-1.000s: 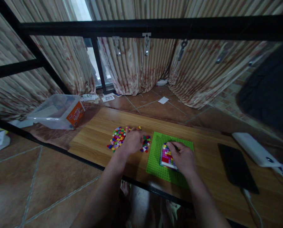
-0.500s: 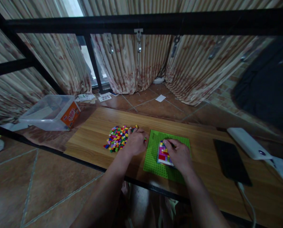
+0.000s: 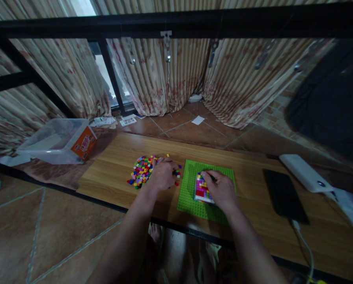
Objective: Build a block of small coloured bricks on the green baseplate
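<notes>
My left hand rests over the right part of a loose pile of small coloured toy bricks, its fingers spread and pointing down among them. Several bricks lie just right of that hand. On a green studded baseplate sits a small rectangular panel covered with coloured bricks, pink, red, purple and yellow among them. My right hand covers the panel's right side. Its thumb and forefinger are pinched together at the panel's far edge. Whatever lies between those fingertips is hidden.
A black phone with a white cable lies on the wooden tabletop at right, beside a white device. A clear plastic bin with an orange label stands at left. A black metal bar crosses above.
My left hand has shifted slightly left over the pile, and more loose bricks show on its right. My right hand stays pinched at the panel. The whole view has shifted a little.
</notes>
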`<action>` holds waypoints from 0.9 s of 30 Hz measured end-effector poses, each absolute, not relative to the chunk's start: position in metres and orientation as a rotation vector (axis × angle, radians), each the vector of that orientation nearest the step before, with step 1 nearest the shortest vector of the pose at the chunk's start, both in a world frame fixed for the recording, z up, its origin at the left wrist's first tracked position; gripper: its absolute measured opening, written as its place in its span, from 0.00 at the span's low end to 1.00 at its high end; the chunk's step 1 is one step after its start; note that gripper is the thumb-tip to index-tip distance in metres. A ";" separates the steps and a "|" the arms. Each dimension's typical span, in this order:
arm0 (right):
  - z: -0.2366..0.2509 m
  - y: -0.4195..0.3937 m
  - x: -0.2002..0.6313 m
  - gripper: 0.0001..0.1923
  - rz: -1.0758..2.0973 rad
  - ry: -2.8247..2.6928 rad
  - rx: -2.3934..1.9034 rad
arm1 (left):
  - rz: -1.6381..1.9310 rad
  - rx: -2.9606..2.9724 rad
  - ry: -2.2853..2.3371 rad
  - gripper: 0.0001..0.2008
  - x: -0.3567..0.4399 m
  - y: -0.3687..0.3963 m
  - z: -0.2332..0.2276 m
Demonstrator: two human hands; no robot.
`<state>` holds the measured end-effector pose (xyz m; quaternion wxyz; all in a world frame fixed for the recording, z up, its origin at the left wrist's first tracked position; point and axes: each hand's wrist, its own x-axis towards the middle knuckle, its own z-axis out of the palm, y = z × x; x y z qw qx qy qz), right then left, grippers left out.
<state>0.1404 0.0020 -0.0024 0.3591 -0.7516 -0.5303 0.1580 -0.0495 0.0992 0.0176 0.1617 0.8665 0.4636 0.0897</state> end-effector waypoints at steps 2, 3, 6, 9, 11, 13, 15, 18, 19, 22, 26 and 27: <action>-0.002 0.002 0.140 0.20 0.410 -1.381 -1.939 | 0.239 2.462 1.368 0.11 -0.049 0.100 0.018; -0.001 0.002 0.140 0.20 0.414 -1.386 -1.942 | 0.229 2.458 1.387 0.11 -0.049 0.100 0.018; -0.001 0.002 0.140 0.20 0.418 -1.378 -1.950 | 0.217 2.464 1.401 0.10 -0.049 0.101 0.017; -0.003 0.002 0.140 0.19 0.415 -1.371 -1.933 | 0.261 2.481 1.388 0.08 -0.051 0.102 0.017; -0.005 0.002 0.141 0.18 0.399 -1.354 -1.905 | 0.326 2.469 1.368 0.08 -0.052 0.103 0.017; -0.005 0.002 0.142 0.17 0.349 -1.301 -1.862 | 0.421 2.397 1.269 0.09 -0.053 0.105 0.019; -0.001 0.002 0.142 0.15 0.284 -1.236 -1.783 | 0.533 2.240 1.085 0.09 -0.052 0.104 0.021; 0.009 -0.001 0.139 0.12 0.233 -1.225 -1.602 | 0.645 1.934 0.838 0.08 -0.045 0.099 0.024; 0.012 -0.002 0.137 0.11 0.233 -1.251 -1.547 | 0.661 1.847 0.789 0.08 -0.042 0.096 0.025; 0.017 -0.004 0.129 0.09 0.262 -1.361 -1.457 | 0.684 1.610 0.680 0.11 -0.032 0.088 0.027; 0.021 -0.007 0.122 0.12 0.292 -1.428 -1.442 | 0.675 1.349 0.641 0.14 -0.023 0.080 0.034; 0.022 -0.008 0.122 0.12 0.299 -1.426 -1.438 | 0.670 1.319 0.647 0.15 -0.022 0.078 0.036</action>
